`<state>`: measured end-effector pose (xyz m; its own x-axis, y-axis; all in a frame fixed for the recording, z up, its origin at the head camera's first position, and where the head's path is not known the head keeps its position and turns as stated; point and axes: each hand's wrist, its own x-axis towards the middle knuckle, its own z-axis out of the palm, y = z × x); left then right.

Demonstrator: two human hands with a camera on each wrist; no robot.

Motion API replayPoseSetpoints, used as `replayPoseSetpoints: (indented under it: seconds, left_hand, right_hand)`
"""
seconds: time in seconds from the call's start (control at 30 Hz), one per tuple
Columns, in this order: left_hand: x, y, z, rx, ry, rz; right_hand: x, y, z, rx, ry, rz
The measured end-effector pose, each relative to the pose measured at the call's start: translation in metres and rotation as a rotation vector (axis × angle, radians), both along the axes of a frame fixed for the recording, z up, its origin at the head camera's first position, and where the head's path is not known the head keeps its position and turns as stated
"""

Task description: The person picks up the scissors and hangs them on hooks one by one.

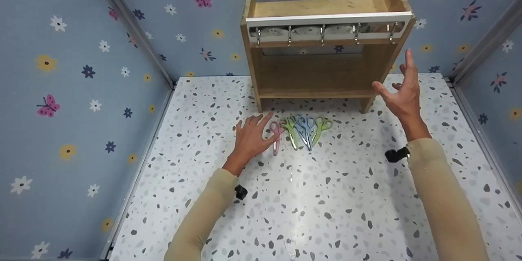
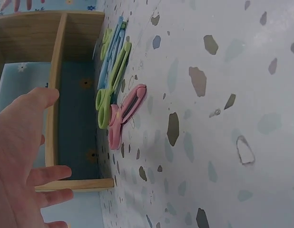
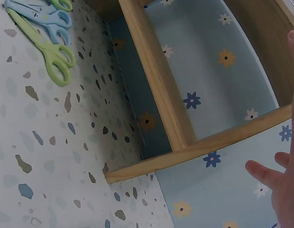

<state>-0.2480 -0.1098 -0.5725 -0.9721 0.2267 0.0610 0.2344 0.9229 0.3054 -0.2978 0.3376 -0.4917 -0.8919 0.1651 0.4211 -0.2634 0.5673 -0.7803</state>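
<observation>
Beige sleeves (image 1: 204,216) are seen nearest. On the speckled table (image 1: 326,195), the left hand (image 1: 251,136) lies with its grip open and empty, fingertips just beside the pink scissors (image 1: 276,138). Near the wooden rack (image 1: 322,49), the right hand (image 1: 401,89) is raised, its grip spread and empty.

A speckled terrazzo tabletop (image 1: 326,204) carries a wooden rack (image 1: 322,71) and four scissors (image 1: 301,129) fanned before it.

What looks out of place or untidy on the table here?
Only the scissors: four pairs lie overlapping, fanned out on the table below the wooden rack, whose hooks hang empty. Nothing looks spilled or damaged.
</observation>
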Motion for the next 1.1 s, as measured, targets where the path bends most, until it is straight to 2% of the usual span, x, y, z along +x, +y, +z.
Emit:
replayPoseSetpoints:
  seconds: [0.2, 0.43, 0.6, 0.9, 1.1]
  left_hand:
    - [0.001, 0.001, -0.004, 0.007, 0.004, 0.015]
    - [0.001, 0.008, -0.009, -0.009, -0.052, 0.044]
    - [0.003, 0.011, -0.012, -0.018, -0.033, 0.037]
    - [0.006, 0.016, -0.019, -0.006, -0.059, 0.062]
    - [0.007, 0.018, -0.023, -0.022, -0.066, 0.062]
  right_hand:
    - [-0.003, -0.001, -0.002, -0.077, -0.045, 0.013]
    - [-0.007, 0.0, -0.005, -0.113, -0.093, 0.009]
    - [-0.01, 0.002, -0.007, -0.161, -0.123, -0.01]
    - [-0.014, 0.0, -0.009, -0.196, -0.116, -0.045]
    - [-0.017, -0.001, -0.011, -0.214, -0.108, -0.02]
